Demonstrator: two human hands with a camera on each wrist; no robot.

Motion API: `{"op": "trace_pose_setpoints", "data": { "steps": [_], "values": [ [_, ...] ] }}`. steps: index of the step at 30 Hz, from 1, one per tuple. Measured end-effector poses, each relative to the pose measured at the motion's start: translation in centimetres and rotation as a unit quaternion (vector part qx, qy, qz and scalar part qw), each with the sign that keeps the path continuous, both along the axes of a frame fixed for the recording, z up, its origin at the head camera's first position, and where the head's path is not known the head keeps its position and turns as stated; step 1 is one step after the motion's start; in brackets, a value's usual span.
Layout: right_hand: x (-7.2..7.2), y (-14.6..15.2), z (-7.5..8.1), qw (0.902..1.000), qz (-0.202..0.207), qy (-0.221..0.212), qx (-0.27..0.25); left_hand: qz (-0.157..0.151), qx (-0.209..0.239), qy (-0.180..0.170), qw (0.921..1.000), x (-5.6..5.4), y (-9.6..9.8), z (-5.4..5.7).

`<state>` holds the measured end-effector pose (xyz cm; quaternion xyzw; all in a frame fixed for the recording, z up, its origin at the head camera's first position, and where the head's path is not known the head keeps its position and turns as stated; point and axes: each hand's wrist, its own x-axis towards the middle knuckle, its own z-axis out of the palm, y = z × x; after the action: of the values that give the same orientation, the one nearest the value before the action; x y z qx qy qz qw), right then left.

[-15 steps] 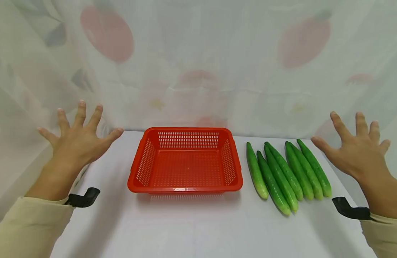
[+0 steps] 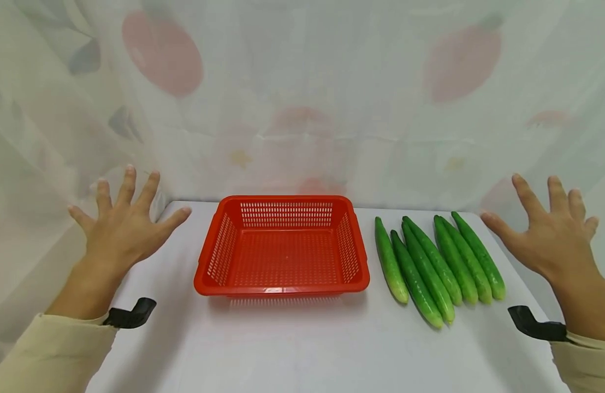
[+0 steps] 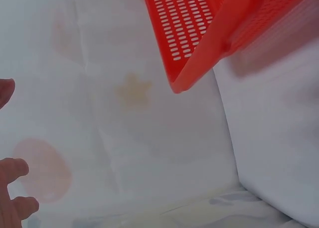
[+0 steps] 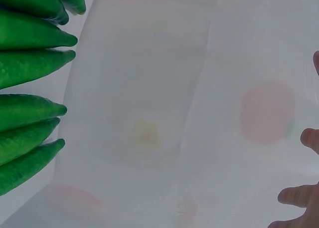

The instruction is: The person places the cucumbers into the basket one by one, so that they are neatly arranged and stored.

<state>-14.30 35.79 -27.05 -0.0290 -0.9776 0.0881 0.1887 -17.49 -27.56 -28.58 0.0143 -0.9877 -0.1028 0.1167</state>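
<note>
My left hand (image 2: pixel 122 232) is held up with its fingers spread, left of a red plastic basket (image 2: pixel 283 289) and touching nothing. On the far side my right hand (image 2: pixel 553 237) is likewise raised, fingers spread and holding nothing, just right of several green cucumbers (image 2: pixel 442 262). These lie side by side on the white table, to the right of the basket. Part of the basket (image 3: pixel 199 58) shows at the top of the left wrist view, with some left fingertips (image 3: pixel 15 168) at the edge. In the right wrist view the cucumbers (image 4: pixel 30 66) are at the left and a few right fingertips (image 4: pixel 296 195) at the right.
The white table (image 2: pixel 292 349) extends in front of the basket and cucumbers. Behind it hangs a pale curtain (image 2: pixel 302 71) with faded fruit prints, continuing along the left side. Black straps (image 2: pixel 130 314) sit at both wrists beside the beige sleeves.
Both hands have shifted slightly lower in the head view, the left also a little to the right. Their fingers stay spread. The basket and cucumbers have not moved.
</note>
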Motion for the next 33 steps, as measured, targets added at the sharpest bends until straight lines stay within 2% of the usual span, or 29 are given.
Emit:
{"op": "trace_pose_setpoints", "data": {
  "steps": [18,27,33],
  "values": [
    [0.4,0.9,-2.0,0.9953,0.018,0.083,-0.047,-0.025,0.027,0.057,0.9977,0.8,1.1,-2.3],
    [0.5,1.3,-2.9,0.9854,0.042,0.146,-0.076,-0.033,0.034,0.071,0.9964,0.9,1.5,-3.8],
    [0.6,1.8,-3.6,0.9822,0.047,0.151,-0.102,-0.044,0.045,0.074,0.9952,1.1,1.9,-4.9]
  ]
}}
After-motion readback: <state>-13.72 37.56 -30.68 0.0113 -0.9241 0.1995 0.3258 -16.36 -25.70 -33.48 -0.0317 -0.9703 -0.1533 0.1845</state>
